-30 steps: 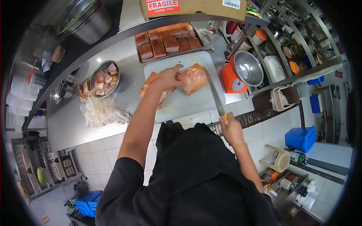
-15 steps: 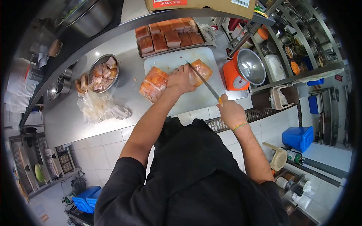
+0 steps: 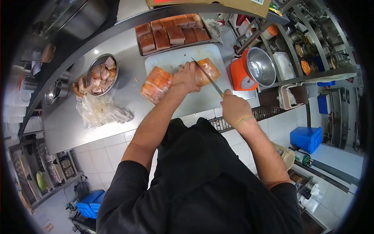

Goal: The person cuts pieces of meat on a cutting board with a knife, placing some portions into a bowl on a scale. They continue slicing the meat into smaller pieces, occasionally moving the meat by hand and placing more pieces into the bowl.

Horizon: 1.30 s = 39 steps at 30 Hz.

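Note:
My right hand [image 3: 235,107] is closed round the handle of a long kitchen knife [image 3: 209,79]. Its blade slants across the left part of a slab of pork belly [image 3: 209,70] on the white cutting board [image 3: 196,102]. Fingers bent, my left hand [image 3: 186,79] presses that slab's left end, close beside the blade; the fingertips are partly hidden. A second orange-brown slab [image 3: 156,83], shiny on its surface, lies left of my left hand and overhangs the board's left edge.
Behind the board stands a metal tray [image 3: 177,46] of browned pork pieces. An orange scale [image 3: 240,75] with a steel bowl is at the right. On the left are a steel bowl [image 3: 117,78] of cut meat and a crumpled plastic bag [image 3: 97,111]. A shelf edge [image 3: 132,27] runs above.
My right hand has moved forward and slightly left with the knife, and the blade now sits further over the right slab. My left hand stays on the meat; the view has shifted slightly.

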Each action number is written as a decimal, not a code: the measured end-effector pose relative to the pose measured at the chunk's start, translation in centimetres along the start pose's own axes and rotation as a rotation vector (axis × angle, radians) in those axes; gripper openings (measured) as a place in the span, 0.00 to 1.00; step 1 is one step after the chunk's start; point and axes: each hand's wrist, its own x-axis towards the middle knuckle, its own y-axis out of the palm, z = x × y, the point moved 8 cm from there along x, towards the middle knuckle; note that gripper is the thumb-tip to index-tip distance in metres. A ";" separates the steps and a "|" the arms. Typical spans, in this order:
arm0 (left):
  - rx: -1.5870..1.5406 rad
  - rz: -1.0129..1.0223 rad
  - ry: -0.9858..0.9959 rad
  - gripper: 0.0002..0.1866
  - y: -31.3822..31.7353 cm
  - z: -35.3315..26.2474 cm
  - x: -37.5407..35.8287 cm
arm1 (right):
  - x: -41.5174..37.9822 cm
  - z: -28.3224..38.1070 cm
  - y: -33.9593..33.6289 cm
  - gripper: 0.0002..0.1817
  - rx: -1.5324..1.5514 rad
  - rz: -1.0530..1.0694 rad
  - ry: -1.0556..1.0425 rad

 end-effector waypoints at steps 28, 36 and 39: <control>0.041 0.012 -0.018 0.60 -0.1 0.1 0.3 | 9.7 0.6 6.4 0.13 0.047 0.037 0.095; 0.086 0.007 -0.016 0.60 -0.2 0.2 0.2 | 11.2 -0.1 8.6 0.17 0.125 0.066 0.140; 0.088 -0.014 -0.017 0.60 -0.3 0.1 0.7 | 12.0 -0.6 9.5 0.16 0.157 0.011 0.128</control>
